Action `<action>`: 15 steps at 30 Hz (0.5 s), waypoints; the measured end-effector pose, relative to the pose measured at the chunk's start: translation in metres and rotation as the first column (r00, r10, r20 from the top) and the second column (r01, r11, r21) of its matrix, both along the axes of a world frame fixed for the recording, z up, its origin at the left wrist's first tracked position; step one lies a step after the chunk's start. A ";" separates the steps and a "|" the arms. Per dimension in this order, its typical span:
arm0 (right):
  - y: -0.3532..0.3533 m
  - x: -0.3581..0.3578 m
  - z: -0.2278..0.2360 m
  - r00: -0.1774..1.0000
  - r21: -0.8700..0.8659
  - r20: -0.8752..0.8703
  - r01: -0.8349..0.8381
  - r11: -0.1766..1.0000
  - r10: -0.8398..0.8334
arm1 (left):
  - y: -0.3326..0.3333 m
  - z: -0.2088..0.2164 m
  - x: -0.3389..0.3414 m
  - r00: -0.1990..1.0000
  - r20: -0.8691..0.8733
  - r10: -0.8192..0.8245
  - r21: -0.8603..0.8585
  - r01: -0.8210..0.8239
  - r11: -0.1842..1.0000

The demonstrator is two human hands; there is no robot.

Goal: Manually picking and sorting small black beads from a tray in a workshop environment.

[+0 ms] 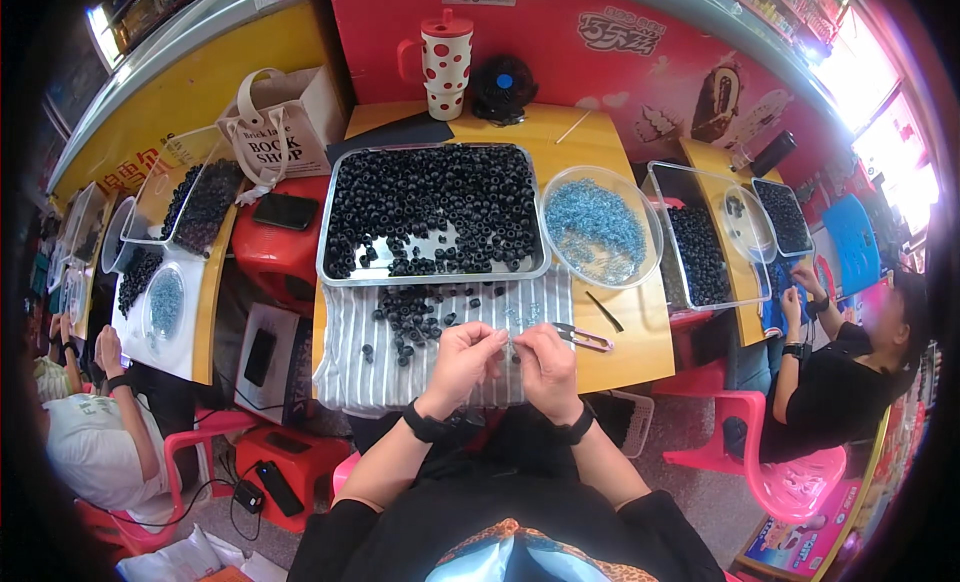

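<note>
At centre, my left hand [464, 370] and right hand [548, 372] pinch closed, contents unclear; bumps could scatter loose black beads [408, 314].

Left hand [466, 364] and right hand [546, 372] close together over striped cloth [343, 327], grip too small to read, loose black beads [408, 317] beyond, then metal tray [435, 279], round tub [656, 222] beside it.

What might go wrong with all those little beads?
The loose black beads lie on the cloth, which reaches the table's front edge, so a tug might spill them. The bowl of blue bits sits near the table's right side; a bump might tip it. The right hand could knock the pink tool beside it.
</note>
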State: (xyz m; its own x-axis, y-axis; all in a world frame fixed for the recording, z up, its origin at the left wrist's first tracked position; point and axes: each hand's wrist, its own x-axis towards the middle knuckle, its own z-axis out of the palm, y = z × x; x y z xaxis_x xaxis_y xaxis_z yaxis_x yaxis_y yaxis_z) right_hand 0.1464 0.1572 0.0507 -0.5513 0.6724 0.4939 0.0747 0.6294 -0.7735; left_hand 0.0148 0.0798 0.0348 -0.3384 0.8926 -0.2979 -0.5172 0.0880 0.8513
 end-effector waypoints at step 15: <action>0.008 0.003 -0.011 0.988 -0.789 -0.137 -0.152 0.595 0.071 | 0.001 -0.003 -0.001 0.882 -0.465 0.073 0.242 0.047 0.969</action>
